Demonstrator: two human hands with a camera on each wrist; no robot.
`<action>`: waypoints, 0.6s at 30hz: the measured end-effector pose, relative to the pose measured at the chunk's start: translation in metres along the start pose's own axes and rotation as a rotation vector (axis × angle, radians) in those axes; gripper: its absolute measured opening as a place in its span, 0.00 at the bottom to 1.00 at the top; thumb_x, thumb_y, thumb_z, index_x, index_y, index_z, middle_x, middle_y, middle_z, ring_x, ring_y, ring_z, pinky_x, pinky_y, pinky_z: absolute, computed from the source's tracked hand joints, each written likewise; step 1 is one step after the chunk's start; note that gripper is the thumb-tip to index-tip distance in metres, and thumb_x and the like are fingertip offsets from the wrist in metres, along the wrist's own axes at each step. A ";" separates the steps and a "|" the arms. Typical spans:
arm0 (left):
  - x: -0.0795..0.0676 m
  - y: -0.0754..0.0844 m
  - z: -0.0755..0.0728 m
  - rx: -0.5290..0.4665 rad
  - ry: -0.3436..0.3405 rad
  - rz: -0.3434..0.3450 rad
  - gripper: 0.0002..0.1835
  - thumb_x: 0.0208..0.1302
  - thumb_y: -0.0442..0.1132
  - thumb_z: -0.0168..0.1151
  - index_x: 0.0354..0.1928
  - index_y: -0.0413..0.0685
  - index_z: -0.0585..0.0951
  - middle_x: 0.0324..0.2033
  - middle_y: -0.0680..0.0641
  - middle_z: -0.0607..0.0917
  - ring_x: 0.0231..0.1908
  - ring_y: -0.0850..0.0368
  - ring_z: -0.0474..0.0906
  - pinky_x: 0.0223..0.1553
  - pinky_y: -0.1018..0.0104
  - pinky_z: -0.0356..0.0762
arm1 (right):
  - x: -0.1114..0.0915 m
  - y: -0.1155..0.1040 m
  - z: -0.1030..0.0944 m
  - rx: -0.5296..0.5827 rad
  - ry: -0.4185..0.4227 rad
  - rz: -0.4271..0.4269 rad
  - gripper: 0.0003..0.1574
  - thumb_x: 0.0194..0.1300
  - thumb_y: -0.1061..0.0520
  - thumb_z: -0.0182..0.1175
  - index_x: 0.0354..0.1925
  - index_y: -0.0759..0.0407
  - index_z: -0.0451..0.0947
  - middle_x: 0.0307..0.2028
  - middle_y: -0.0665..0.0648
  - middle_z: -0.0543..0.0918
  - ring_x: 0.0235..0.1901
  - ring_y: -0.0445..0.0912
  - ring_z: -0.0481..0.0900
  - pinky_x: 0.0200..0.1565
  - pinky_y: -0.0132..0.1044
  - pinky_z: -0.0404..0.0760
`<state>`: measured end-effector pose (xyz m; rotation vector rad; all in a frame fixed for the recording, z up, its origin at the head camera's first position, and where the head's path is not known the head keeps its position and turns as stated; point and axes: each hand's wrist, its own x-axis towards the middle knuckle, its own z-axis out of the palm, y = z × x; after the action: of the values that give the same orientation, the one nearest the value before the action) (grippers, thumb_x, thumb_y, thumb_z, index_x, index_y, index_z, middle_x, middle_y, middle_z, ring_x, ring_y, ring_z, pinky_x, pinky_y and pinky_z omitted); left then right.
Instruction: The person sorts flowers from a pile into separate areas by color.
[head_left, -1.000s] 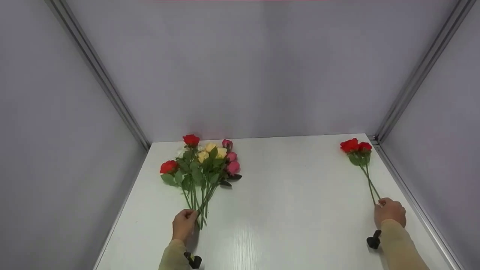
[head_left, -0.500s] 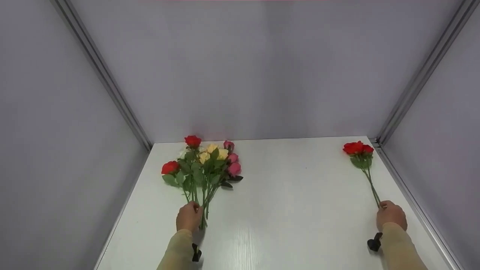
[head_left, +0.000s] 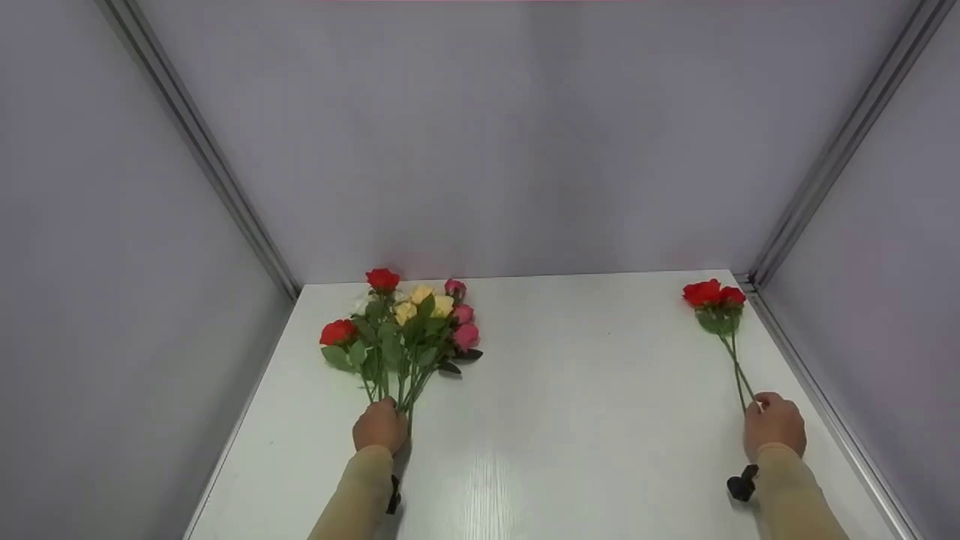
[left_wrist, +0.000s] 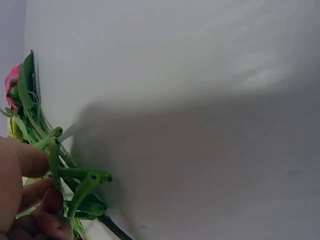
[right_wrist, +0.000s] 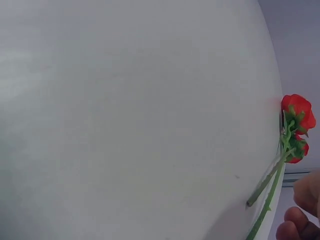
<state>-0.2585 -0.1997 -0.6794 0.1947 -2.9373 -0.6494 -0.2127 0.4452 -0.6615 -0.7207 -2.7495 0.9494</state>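
On the left of the table lies a bunch of artificial roses: red rose heads (head_left: pixel 382 281), yellow roses (head_left: pixel 422 295) and pink roses (head_left: pixel 466 337), with some white behind leaves. My left hand (head_left: pixel 380 426) grips their gathered green stems (left_wrist: pixel 82 187); cut ends poke out past the fingers in the left wrist view. Two red roses (head_left: pixel 702 292) lie at the far right, their thin stems (head_left: pixel 735 367) crossing. Beside the lower stems is my right hand (head_left: pixel 775 426), fingers bent. In the right wrist view these fingers (right_wrist: pixel 295 227) stand slightly apart from the visible stems; any pinch is hidden.
The white table (head_left: pixel 570 375) stretches between the two groups. Grey panels enclose it: a back wall (head_left: pixel 525 150), a left wall (head_left: pixel 135 300) and a right wall (head_left: pixel 900 300). The left bunch's top red rose reaches the table's far edge.
My left hand has moved forward and slightly right, its fingers now around more of the stems. The two right stems drew together, then spread apart again; my right hand has shifted slightly left.
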 end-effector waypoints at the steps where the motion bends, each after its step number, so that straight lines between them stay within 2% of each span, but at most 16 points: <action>1: 0.001 0.001 0.001 0.014 -0.004 0.002 0.10 0.61 0.39 0.61 0.38 0.37 0.82 0.30 0.39 0.84 0.32 0.40 0.82 0.32 0.46 0.77 | -0.001 -0.002 0.001 0.009 0.005 -0.005 0.25 0.74 0.53 0.43 0.60 0.67 0.69 0.51 0.70 0.72 0.47 0.64 0.72 0.43 0.56 0.72; 3: 0.003 0.000 0.002 0.030 -0.018 0.000 0.10 0.61 0.40 0.63 0.35 0.38 0.82 0.28 0.40 0.84 0.30 0.41 0.82 0.30 0.46 0.77 | -0.002 -0.005 0.003 0.021 0.014 -0.016 0.24 0.74 0.53 0.44 0.59 0.67 0.70 0.50 0.70 0.73 0.47 0.65 0.72 0.43 0.56 0.72; 6: 0.004 0.001 0.000 -0.010 -0.043 -0.027 0.09 0.61 0.39 0.63 0.32 0.39 0.82 0.26 0.42 0.83 0.29 0.43 0.81 0.29 0.47 0.76 | -0.004 -0.010 0.007 0.022 0.035 -0.033 0.22 0.73 0.54 0.46 0.57 0.66 0.72 0.49 0.69 0.74 0.46 0.64 0.73 0.43 0.56 0.72; 11: 0.002 0.006 -0.011 -0.175 -0.053 -0.106 0.07 0.61 0.36 0.59 0.31 0.40 0.81 0.25 0.44 0.83 0.27 0.47 0.80 0.29 0.49 0.75 | -0.008 -0.018 0.012 0.030 0.066 -0.085 0.21 0.73 0.55 0.48 0.55 0.67 0.73 0.47 0.68 0.75 0.44 0.63 0.74 0.42 0.55 0.72; 18: 0.005 0.013 -0.029 -0.334 -0.051 -0.139 0.08 0.62 0.37 0.58 0.34 0.40 0.82 0.28 0.45 0.82 0.26 0.51 0.78 0.30 0.53 0.76 | -0.012 -0.030 0.013 0.054 0.090 -0.128 0.19 0.71 0.57 0.49 0.53 0.67 0.75 0.45 0.68 0.76 0.44 0.62 0.75 0.44 0.56 0.72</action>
<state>-0.2605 -0.2010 -0.6476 0.3525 -2.8224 -1.1654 -0.2175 0.4122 -0.6532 -0.5575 -2.6452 0.9363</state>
